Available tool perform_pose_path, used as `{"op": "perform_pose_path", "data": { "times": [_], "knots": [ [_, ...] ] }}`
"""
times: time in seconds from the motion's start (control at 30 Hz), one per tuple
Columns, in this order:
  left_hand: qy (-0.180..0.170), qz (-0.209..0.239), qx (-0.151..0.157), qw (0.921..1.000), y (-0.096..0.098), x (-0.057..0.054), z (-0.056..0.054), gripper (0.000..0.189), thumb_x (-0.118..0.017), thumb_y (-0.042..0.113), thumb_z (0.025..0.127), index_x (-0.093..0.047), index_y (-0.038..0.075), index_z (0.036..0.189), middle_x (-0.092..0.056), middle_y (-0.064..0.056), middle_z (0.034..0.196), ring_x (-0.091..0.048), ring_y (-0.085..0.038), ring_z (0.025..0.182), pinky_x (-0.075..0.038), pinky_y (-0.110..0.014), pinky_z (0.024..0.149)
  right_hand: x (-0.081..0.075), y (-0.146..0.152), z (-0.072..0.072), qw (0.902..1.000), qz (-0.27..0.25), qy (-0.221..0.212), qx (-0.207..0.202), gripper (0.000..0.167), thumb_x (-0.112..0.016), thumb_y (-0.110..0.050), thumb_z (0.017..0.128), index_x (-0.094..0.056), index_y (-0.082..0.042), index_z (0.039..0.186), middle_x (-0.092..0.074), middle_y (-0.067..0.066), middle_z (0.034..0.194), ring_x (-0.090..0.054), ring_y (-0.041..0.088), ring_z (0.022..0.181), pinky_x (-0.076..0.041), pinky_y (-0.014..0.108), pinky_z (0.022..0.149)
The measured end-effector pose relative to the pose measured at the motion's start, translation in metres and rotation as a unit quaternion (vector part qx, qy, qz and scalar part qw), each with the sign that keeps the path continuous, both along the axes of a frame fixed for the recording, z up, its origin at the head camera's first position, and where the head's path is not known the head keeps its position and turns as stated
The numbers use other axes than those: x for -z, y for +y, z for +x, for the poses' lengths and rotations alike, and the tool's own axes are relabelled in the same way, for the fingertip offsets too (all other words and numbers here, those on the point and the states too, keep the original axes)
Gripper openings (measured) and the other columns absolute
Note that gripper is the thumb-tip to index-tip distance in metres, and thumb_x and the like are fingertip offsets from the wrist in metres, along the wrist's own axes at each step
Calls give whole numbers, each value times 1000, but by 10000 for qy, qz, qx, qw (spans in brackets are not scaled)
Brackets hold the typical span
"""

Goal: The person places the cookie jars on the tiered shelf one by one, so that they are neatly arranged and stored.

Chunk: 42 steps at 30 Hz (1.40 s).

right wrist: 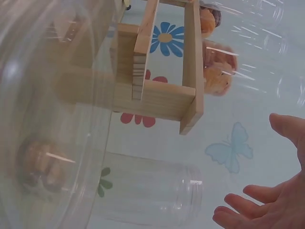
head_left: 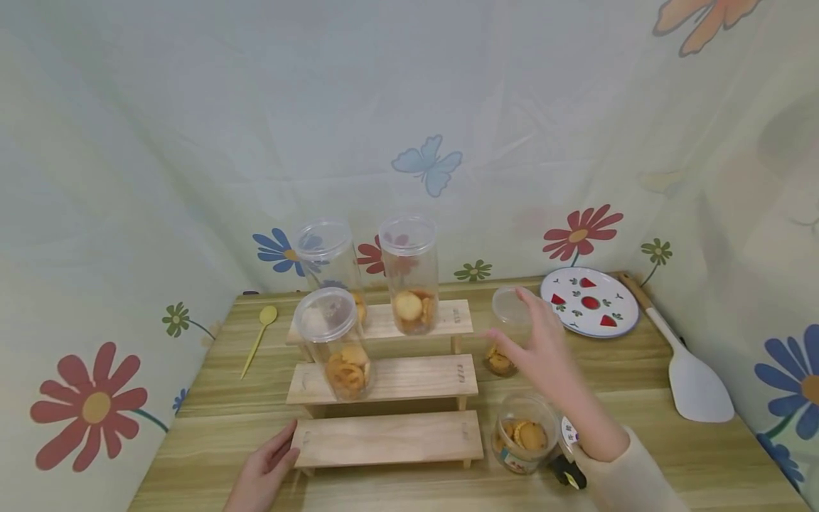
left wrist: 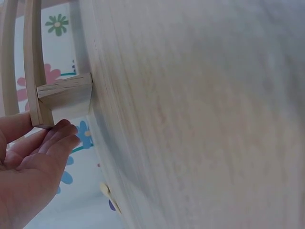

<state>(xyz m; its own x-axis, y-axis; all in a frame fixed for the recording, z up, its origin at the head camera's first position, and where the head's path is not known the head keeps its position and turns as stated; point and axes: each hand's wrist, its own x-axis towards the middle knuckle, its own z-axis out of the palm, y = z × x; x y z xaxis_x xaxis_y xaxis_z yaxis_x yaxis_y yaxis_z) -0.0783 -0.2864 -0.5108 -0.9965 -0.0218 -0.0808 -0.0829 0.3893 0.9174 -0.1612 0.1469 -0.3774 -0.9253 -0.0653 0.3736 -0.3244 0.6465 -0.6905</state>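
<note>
Currently, tall cookie jar point(head_left: 511, 323) stands upright on bench point(head_left: 214, 409), right of stepped wooden rack point(head_left: 419, 377) | right hand point(head_left: 545, 345) is nearer, its fingers point(right wrist: 264, 193) spread, jar just beyond them (long axis vertical; contact I cannot confirm) | left hand point(head_left: 264, 469) pinches left end of lowest step point(head_left: 393, 438).

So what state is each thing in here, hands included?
Wooden rack: upright, lowest step bare
Rack's three jars: upright, lidded, partly filled
Taller jar right of the rack: upright, partly filled
Round jar: partly filled, lid unclear
Plate: face up
Spatula: lying flat
Yellow spoon: lying flat
Left hand: pinching the rack's end
Right hand: open, beside that taller jar
</note>
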Motion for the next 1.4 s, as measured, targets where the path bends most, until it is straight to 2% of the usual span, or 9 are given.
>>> {"op": "perform_pose_path", "data": {
  "times": [0.4, 0.73, 0.83, 0.97, 1.1, 1.4],
  "knots": [
    [-251, -23, -21, 9997, -1, 0, -1, 50, -56, 10, 99, -38, -12, 140, -40, -27, 142, -44, -34, 126, -44, -22, 94, 9, 17, -11, 9985, 94, -517, 122, 92, -67, -48, 88, -22, 4, 149, -26, 30, 147, -27, 47, 132, -29, 68, 100],
    [-206, -45, -30, 9998, -1, 1, -1, 50, -56, 10, 98, -39, -12, 139, -41, -27, 142, -44, -35, 126, -45, -24, 94, 17, 27, -26, 9956, -62, -934, -11, 98, -68, -47, 88, -15, 7, 149, -20, 35, 147, -25, 49, 132, -29, 69, 99],
    [-168, -5, -27, 9999, -1, 2, -1, 50, -57, 11, 98, -39, -12, 139, -41, -27, 141, -44, -35, 125, -45, -21, 93, 20, 28, -30, 9943, -125, -1058, -29, 99, -67, -47, 88, -12, 6, 150, -18, 35, 148, -25, 49, 132, -29, 69, 99],
    [-113, 6, -7, 9999, -2, 3, -2, 49, -57, 10, 98, -40, -13, 138, -41, -27, 141, -44, -33, 125, -44, -16, 91, 23, 30, -35, 9948, -155, -1005, -13, 95, -68, -44, 89, -15, 7, 149, -24, 35, 144, -30, 47, 129, -33, 67, 98],
    [-89, -48, 6, 9999, -2, 3, -2, 49, -57, 9, 98, -40, -13, 138, -41, -27, 141, -44, -33, 125, -44, -18, 92, 24, 30, -38, 9950, -181, -985, -14, 92, -68, -42, 89, -17, 7, 148, -29, 35, 140, -36, 46, 124, -36, 64, 97],
    [-200, -23, -3, 9998, -2, 2, -2, 49, -56, 8, 98, -38, -12, 140, -40, -27, 142, -43, -34, 126, -44, -21, 93, 24, 29, -38, 9922, -218, -1216, -169, 96, -65, -41, 91, -7, 10, 149, -23, 37, 145, -28, 49, 131, -28, 65, 102]
  ]
}}
